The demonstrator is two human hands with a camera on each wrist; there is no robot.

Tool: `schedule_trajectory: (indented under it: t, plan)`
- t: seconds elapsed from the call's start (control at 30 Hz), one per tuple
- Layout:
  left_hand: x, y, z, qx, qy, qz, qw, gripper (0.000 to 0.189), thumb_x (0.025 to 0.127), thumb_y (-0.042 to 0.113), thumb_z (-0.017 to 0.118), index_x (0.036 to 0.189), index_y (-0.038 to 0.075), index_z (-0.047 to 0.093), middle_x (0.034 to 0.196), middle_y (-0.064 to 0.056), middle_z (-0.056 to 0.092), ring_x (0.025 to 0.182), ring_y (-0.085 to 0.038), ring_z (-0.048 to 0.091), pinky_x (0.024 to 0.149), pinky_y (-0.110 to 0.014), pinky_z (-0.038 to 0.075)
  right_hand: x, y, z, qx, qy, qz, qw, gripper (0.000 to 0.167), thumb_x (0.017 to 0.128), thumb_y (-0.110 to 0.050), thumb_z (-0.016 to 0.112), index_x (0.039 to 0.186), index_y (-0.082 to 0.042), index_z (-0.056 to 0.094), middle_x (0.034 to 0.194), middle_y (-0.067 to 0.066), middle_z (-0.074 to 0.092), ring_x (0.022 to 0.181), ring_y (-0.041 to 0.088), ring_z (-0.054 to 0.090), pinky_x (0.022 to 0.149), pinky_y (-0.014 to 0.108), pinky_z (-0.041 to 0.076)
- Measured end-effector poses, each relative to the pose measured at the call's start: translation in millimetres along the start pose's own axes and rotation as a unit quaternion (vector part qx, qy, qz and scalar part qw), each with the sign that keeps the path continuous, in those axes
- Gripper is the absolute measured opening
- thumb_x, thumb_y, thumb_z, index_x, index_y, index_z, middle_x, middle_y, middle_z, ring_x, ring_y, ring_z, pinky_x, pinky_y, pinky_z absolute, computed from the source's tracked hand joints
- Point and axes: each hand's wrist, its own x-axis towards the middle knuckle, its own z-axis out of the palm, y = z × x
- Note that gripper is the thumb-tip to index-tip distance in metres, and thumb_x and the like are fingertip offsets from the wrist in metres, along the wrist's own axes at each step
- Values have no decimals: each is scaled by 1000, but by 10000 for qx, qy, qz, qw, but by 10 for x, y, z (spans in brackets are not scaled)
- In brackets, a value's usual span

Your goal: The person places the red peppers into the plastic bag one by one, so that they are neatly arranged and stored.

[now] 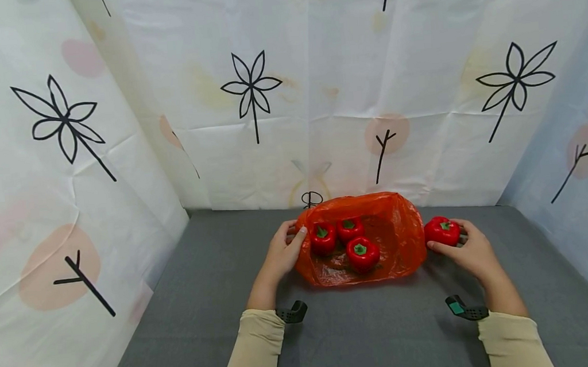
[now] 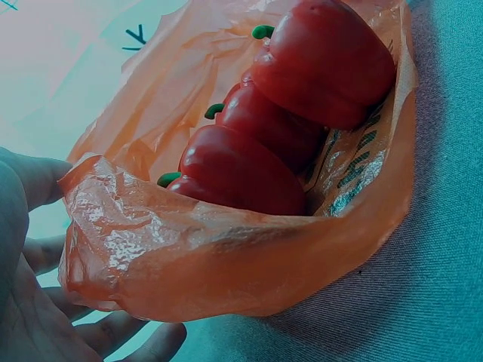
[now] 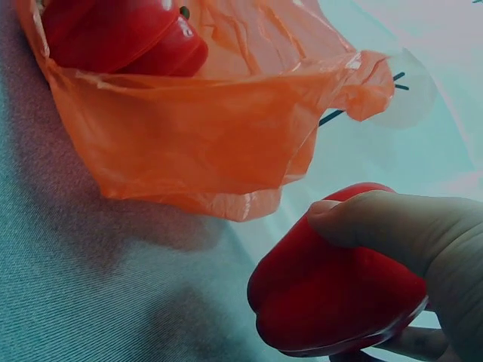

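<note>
An orange plastic bag (image 1: 399,238) lies with its mouth spread wide on the grey table. Inside it are three red bell peppers (image 1: 363,254) with green stems, grouped toward the left. My left hand (image 1: 283,253) holds the bag's left side, thumb at the rim and fingers along the outside; the left wrist view shows the thumb's tip partly hidden by the plastic. Just outside the bag's right side, my right hand (image 1: 473,252) grips another red bell pepper (image 3: 332,294). In the right wrist view the thumb lies across this pepper, and the other fingers are mostly hidden beneath it.
White cloth walls (image 1: 318,89) with drawn flowers and twigs stand behind the table and at both sides. The bag sits near the back edge of the grey table top (image 1: 368,339). A dark band (image 1: 292,312) is on each wrist.
</note>
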Motion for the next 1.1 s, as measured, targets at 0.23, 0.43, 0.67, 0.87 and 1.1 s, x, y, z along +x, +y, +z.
schedule_trajectory:
  t: [0.23, 0.43, 0.67, 0.87, 1.1]
  plan:
    - [5, -2, -1, 3, 3, 8, 10000, 51, 109, 46, 57, 151, 17, 53, 145, -14, 61, 131, -34, 61, 110, -57, 53, -13, -81, -35, 14, 114, -73, 9999, 95, 96, -46, 77, 162, 3, 28, 158, 36, 38, 137, 58, 42, 93, 60, 59]
    - [11, -12, -1, 22, 14, 23, 10000, 50, 109, 46, 56, 150, 18, 54, 145, -14, 61, 131, -34, 62, 110, -57, 53, -50, -183, -75, 42, 142, -55, 9999, 96, 96, -47, 76, 162, 2, 28, 159, 35, 37, 139, 59, 41, 93, 62, 59]
    - [10, -5, 2, 28, 10, 36, 10000, 51, 109, 45, 57, 150, 17, 54, 145, -15, 61, 131, -35, 62, 110, -58, 52, -107, -301, -103, 198, 300, -172, 9992, 95, 95, -48, 78, 162, -1, 30, 159, 33, 39, 138, 59, 41, 84, 49, 61]
    - [15, -11, 2, 61, 4, 2, 10000, 51, 109, 46, 56, 150, 17, 54, 145, -15, 61, 131, -34, 62, 110, -58, 53, -169, -406, -132, 235, 453, -340, 9981, 95, 94, -46, 79, 162, -1, 30, 157, 33, 41, 136, 58, 44, 77, 35, 58]
    - [18, -11, 4, 77, 1, 15, 10000, 50, 109, 45, 56, 150, 17, 54, 144, -15, 61, 130, -34, 62, 109, -57, 53, -225, -525, -176, 343, 494, -387, 9974, 98, 94, -46, 80, 165, -3, 27, 161, 32, 39, 139, 57, 43, 73, 22, 55]
